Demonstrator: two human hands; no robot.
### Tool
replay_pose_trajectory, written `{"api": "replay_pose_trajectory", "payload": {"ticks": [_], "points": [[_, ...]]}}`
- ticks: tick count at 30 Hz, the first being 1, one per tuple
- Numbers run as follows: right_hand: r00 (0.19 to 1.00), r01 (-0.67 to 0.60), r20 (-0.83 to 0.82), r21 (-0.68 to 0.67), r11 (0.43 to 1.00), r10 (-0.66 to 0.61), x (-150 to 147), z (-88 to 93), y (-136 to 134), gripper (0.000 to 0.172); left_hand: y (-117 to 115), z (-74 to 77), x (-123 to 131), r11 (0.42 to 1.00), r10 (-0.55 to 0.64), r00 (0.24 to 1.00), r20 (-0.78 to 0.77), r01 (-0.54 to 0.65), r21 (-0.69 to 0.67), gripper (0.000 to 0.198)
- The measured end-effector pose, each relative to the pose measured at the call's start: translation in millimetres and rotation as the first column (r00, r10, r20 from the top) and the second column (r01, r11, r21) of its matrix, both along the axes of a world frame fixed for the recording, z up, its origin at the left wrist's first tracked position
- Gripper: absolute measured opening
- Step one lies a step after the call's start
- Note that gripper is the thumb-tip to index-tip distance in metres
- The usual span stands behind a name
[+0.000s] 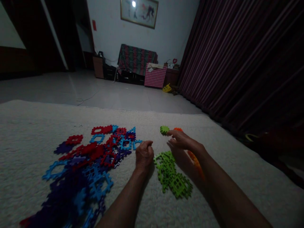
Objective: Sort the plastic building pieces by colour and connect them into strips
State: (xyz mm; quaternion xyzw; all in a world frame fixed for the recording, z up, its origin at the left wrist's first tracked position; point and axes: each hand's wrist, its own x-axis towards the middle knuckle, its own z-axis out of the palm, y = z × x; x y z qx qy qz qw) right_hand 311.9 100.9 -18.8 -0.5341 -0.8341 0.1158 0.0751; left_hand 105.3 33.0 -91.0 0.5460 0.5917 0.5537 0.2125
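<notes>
My left hand (143,154) rests on the pale carpet (35,133) with its fingers curled into a loose fist; nothing shows in it. My right hand (181,141) hovers just to its right, fingers stretched forward, the fingertips touching a small green tile (164,129) with an orange tile (178,129) behind it. Between my forearms lies a cluster of green interlocking tiles (172,175). Orange tiles (196,163) lie partly hidden under my right wrist. A big heap of blue, red and purple tiles (90,161) spreads to the left of my left hand.
The carpet ends at a tiled floor (106,91). A dark striped curtain (237,63) runs along the right. Far back stand a covered cabinet (136,60), a checked pink box (155,77) and a framed picture (139,12) on the wall.
</notes>
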Motion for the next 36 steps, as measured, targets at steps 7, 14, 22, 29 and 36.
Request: {"api": "replay_pose_trajectory", "payload": {"ticks": [7,14,22,29,36], "points": [[0.994,-0.033,0.096,-0.129,0.991,0.046,-11,0.4,-57,0.036,-3,1.1,0,0.99,-0.143,0.986,-0.091,0.144,0.006,0.041],[0.998,0.05,0.053,-0.119,0.992,-0.044,-30,5.8,-94,0.037,-2,2.9,0,0.996,-0.085,0.996,-0.012,0.085,-0.024,0.041],[0.989,-0.102,-0.113,-0.037,0.994,0.097,-46,12.5,-99,0.038,-1,8.5,-1,0.999,0.002,0.994,0.107,0.003,-0.047,0.038],[0.982,-0.189,-0.038,-0.119,0.975,0.186,-67,11.1,-107,0.035,0,4.7,-1,1.0,0.009,0.989,0.144,-0.005,-0.03,0.037],[0.986,-0.168,-0.019,-0.076,0.983,0.167,-69,7.6,-110,0.028,1,4.0,-1,0.999,0.022,0.986,0.164,-0.016,-0.038,0.037]]}}
